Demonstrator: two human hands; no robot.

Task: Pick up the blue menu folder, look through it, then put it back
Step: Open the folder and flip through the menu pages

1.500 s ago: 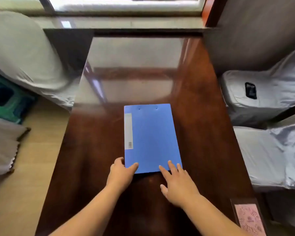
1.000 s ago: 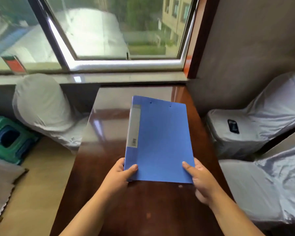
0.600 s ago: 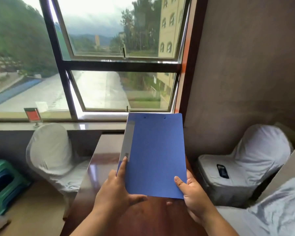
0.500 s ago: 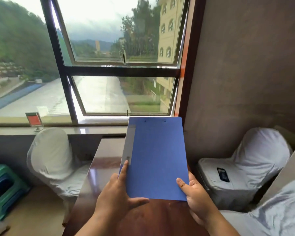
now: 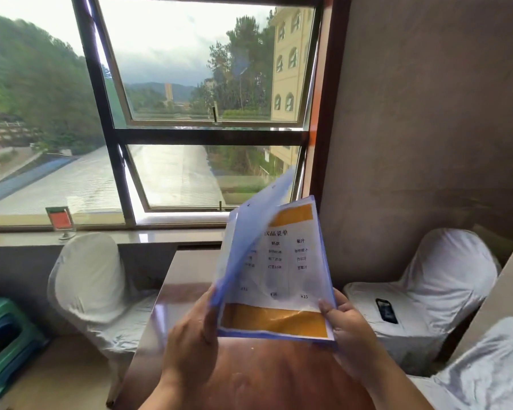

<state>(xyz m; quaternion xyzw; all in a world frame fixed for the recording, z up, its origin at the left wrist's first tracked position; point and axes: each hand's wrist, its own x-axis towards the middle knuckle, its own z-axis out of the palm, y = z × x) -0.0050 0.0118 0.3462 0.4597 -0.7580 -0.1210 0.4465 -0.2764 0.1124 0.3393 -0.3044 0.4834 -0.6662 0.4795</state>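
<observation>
Blue menu folder is off the desk, held up in front of the window, tilted toward the camera. Both hands are on it.

Left hand: grasping the lower left edge, thumb along the spine side, cover partly swung open and blurred. Right hand: grasping the lower right corner, thumb on the front of the inner page, fingers behind.

Inner sheet visible: white page in a clear sleeve, orange band at the top and a wider orange band at the bottom, three columns of small dark text, a price row near the lower part. Text is too blurred to read reliably.

Desk is dark glossy brown wood, running from the camera toward the windowsill. Bare under the folder.

Surroundings: white-covered chair to the left of the desk, another white-covered chair to the right with a dark phone lying on its seat. Green stool at the far left on the floor. Small red sign holder stands on the windowsill.
</observation>
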